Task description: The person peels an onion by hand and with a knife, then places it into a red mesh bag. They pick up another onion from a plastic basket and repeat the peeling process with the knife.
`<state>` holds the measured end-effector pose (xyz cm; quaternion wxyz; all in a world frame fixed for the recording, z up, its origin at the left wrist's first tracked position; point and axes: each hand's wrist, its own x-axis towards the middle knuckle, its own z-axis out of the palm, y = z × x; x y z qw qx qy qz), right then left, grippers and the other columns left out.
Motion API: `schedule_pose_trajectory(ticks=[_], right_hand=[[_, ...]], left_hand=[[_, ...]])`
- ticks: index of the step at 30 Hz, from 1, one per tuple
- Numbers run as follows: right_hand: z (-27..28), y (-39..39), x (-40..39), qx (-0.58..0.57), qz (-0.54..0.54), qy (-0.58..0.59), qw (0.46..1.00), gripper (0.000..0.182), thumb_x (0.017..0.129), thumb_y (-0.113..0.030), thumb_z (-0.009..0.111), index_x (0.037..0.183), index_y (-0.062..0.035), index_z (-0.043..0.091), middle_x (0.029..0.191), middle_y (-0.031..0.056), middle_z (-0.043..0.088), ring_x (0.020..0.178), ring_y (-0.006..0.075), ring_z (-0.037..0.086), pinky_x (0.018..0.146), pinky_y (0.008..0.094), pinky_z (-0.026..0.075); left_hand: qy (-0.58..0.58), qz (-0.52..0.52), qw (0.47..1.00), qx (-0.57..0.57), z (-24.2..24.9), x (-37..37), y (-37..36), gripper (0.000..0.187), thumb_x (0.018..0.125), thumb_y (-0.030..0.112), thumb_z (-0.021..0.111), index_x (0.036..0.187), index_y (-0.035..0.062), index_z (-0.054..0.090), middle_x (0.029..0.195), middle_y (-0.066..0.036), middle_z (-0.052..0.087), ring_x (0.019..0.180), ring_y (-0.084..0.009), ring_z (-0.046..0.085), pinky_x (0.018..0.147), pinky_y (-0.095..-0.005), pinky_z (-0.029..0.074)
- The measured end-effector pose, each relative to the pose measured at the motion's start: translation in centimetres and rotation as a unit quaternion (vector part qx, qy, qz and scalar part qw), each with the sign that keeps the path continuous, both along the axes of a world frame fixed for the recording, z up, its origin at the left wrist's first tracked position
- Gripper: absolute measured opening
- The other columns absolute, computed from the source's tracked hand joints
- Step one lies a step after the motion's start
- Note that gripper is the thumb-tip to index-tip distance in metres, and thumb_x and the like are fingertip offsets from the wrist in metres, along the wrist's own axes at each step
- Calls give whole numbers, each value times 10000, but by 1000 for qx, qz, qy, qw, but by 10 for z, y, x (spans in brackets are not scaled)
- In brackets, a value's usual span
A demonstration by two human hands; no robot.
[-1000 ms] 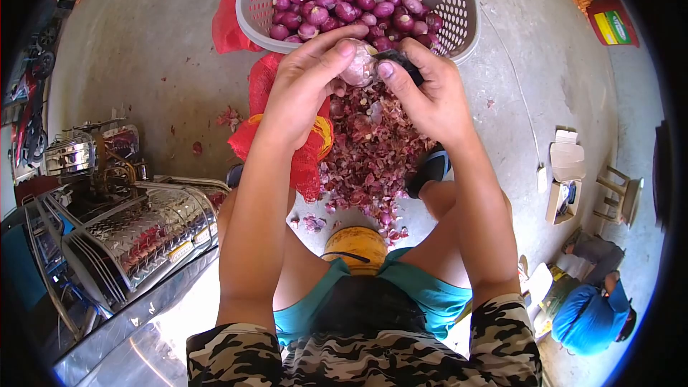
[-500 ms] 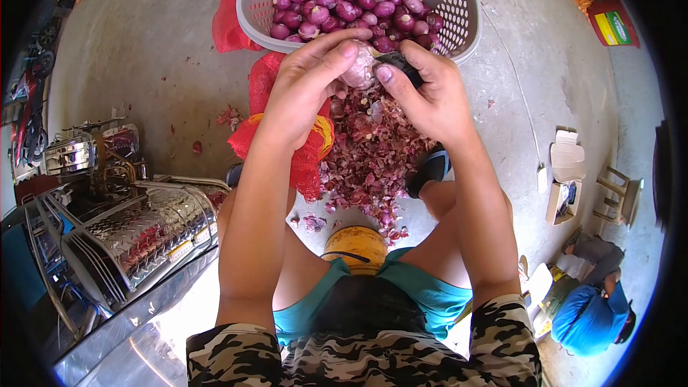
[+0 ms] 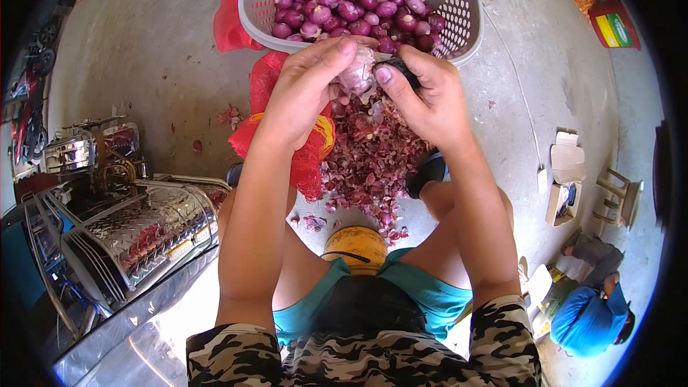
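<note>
My left hand [image 3: 315, 75] is closed around a pale, papery-skinned onion [image 3: 356, 75] just below the basket's near rim. Gripped in my right hand [image 3: 430, 93] is a black-handled tool [image 3: 407, 73], its working end against or close beside the onion; its exact kind is hidden by my fingers. Under both hands lies a heap of loose purple onion skins [image 3: 376, 147] on the floor. Many shiny purple onions [image 3: 358, 11] fill part of the grey plastic basket [image 3: 469, 18] beyond my hands.
Red mesh sacking [image 3: 309, 165] lies left of the skins, with another red piece [image 3: 233, 25] by the basket. A yellow bucket [image 3: 355, 244] sits between my legs. Metal tricycle-like vehicle [image 3: 136, 222] stands at left. At right are an open cardboard box [image 3: 565, 201], a stool [image 3: 620, 197] and a person in blue [image 3: 588, 319].
My left fingers have shifted slightly around the onion, and my right thumb and the black-handled tool have moved slightly. The basket and heap look the same.
</note>
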<state>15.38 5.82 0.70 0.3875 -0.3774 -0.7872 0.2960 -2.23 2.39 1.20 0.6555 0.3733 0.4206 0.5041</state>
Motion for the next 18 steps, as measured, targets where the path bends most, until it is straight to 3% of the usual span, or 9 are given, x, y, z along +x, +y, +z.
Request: schedule_pose_trajectory(ticks=[2,5,11,14,18], right_hand=[[1,0,0,-1,-7,-5,1000,327,816,-324,660,703,-37,550,599,127,523,535,314,521,498,378,416],[3,0,0,-5,-15,-10,1000,333,812,-329,662,701,-38,544,600,126,523,538,313,523,500,377,417],[3,-1,-1,-15,-9,-8,1000,318,819,-321,654,707,-41,553,602,124,524,539,309,525,503,378,418],[2,-1,-2,-9,-3,2,1000,305,824,-315,650,714,-43,564,602,127,524,540,309,526,504,377,419],[1,-1,-1,-10,-1,-10,1000,301,828,-308,647,713,-42,567,602,132,526,545,314,531,505,383,420]], left_hand=[[2,-1,1000,0,0,-1,0,403,960,338,451,1150,1,565,1018,-58,624,910,-124,589,758,-276,460],[-13,30,999,-3,0,3,0,336,916,340,546,1072,56,636,892,8,639,755,-54,570,616,-201,442],[-11,25,1000,2,-1,3,0,336,915,346,547,1065,60,639,878,18,637,730,-40,555,599,-189,424],[10,-10,1000,-2,-1,-3,0,393,952,340,467,1143,14,576,1010,-45,626,882,-110,578,713,-257,442],[22,5,1000,-5,0,-2,0,384,950,324,474,1144,8,576,1023,-51,626,887,-111,579,711,-257,444]])
